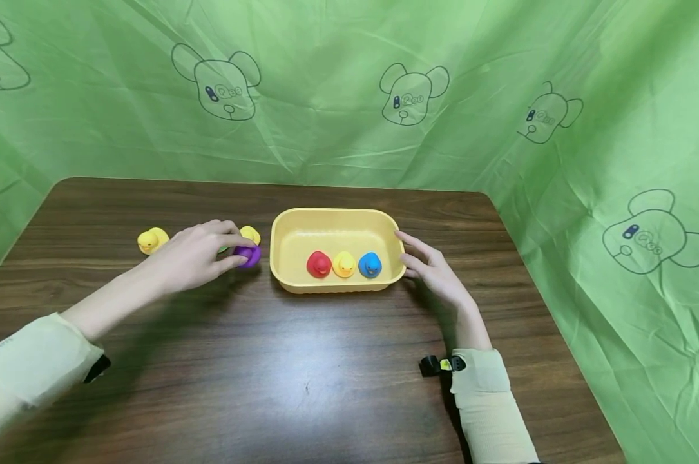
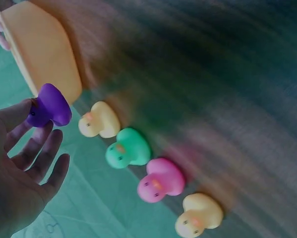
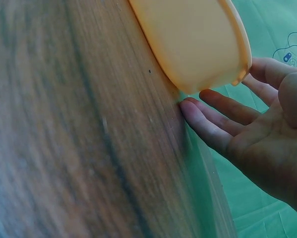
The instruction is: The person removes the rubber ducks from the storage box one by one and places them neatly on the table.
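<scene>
Between thumb and fingertips, my left hand (image 1: 195,256) pinches a purple rubber duck (image 2: 50,106). It holds the duck left of a yellow plastic tub (image 1: 337,288); in the left wrist view the duck appears raised. My right hand (image 1: 436,274) touches the tub's right end, fingers extended along its rim and outer wall. Inside the tub, a red duck (image 1: 319,265), a yellow duck (image 1: 344,265) and a blue duck (image 1: 370,265) sit in a row along the near side.
Left of the tub, a yellow duck (image 2: 99,120), a green duck (image 2: 128,148), a pink duck (image 2: 162,181) and another yellow duck (image 2: 200,216) form a line on the dark wooden table (image 1: 256,386). My left hand hides part of it in the head view. Green cloth (image 1: 326,142) hangs behind.
</scene>
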Tool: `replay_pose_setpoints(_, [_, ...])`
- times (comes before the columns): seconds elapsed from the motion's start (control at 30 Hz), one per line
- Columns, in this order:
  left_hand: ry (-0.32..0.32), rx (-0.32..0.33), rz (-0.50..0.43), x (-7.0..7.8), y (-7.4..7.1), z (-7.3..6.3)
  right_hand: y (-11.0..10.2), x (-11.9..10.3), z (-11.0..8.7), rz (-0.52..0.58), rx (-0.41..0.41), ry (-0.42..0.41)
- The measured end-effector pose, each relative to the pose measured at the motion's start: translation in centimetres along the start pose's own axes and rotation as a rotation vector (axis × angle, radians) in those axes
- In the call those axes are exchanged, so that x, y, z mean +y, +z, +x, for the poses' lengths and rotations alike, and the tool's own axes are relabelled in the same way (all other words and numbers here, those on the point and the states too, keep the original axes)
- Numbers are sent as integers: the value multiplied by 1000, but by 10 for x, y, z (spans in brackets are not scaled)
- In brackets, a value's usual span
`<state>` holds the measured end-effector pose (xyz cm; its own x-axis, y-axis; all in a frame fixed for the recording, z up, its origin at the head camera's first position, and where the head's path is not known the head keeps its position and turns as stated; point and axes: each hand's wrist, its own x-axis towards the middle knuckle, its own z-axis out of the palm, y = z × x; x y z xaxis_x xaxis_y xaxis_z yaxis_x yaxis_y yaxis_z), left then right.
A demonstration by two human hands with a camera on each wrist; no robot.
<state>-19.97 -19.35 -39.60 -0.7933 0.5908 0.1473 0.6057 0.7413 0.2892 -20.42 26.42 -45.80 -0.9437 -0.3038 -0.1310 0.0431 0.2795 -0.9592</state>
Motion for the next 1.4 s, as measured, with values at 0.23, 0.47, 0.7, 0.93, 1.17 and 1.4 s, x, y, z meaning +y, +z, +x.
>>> replay_pose_setpoints(0.23, [29,5,-2,-8,15,-6,1,1,1,-1,-4,-6])
replay_pose_setpoints(0.47, [4,-3,-7,-11,23,-6,-1,3,1,-14,-7,-14])
replay_pose_setpoints(0.7, [-4,-18,0,-13,27,-6,-1,2,1,-16,-6,-16])
replay_pose_setpoints(0.93, [-3,-15,-2,-14,30,-6,0,1,2,-12,-7,-9])
replay_pose_setpoints(1.17, [-16,-26,3,-16,33,-6,0,-1,2,-10,-3,-12])
replay_pose_setpoints(1.4, [7,-26,19,-17,36,-6,-1,0,2,-5,1,-3])
